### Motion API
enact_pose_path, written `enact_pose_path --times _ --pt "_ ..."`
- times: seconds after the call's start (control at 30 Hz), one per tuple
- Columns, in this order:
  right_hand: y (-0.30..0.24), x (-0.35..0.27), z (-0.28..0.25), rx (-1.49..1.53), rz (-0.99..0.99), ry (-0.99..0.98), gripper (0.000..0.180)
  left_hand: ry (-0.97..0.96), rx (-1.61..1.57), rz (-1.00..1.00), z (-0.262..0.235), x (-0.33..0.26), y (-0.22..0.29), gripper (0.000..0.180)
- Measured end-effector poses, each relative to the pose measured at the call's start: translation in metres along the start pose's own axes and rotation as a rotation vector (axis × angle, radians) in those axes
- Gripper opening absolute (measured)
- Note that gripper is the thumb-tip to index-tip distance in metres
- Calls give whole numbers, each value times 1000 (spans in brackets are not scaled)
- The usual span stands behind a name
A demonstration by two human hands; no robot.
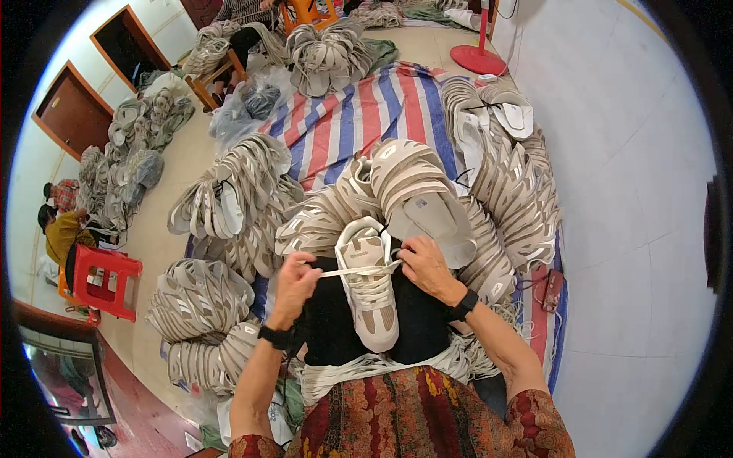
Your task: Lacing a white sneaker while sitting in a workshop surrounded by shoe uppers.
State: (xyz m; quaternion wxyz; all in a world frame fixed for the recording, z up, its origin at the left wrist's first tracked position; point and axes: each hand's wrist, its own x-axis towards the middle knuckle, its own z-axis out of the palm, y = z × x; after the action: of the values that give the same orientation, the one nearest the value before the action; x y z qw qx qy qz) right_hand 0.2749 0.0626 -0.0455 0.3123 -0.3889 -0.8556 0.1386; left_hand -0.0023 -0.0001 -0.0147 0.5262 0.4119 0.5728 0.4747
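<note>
A beige and white sneaker upper (372, 309) lies across my lap on black trousers, its toe pointing toward me. Flat cream laces run through its eyelets. My left hand (296, 286), left of the shoe, is closed in a pinch on one end of the shoelace (336, 272), which stretches taut across the tongue. On the other side, my right hand (427, 263) pinches the lace close to the shoe's collar. Just beyond the shoe stands a bundle of stacked beige uppers (412, 175). A heap of loose cream laces (336, 378) lies against my waist.
More bundles of uppers (221, 198) flank me on a striped tarp (328, 130). At the left are a red stool (107, 278) and a seated person (65, 233). A red stand base (477, 59) is by the right wall. A reddish box (551, 291) lies at the right.
</note>
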Motion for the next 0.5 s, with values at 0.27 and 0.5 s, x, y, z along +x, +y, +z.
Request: enact_pose_path --times 0.27,0.5 --pt "1 -4 -2 391 67 -8 15 443 -355 262 -146 -43 14 23" --pt "-4 13 -30 771 346 -224 15 160 728 254 -96 -25 -36 32"
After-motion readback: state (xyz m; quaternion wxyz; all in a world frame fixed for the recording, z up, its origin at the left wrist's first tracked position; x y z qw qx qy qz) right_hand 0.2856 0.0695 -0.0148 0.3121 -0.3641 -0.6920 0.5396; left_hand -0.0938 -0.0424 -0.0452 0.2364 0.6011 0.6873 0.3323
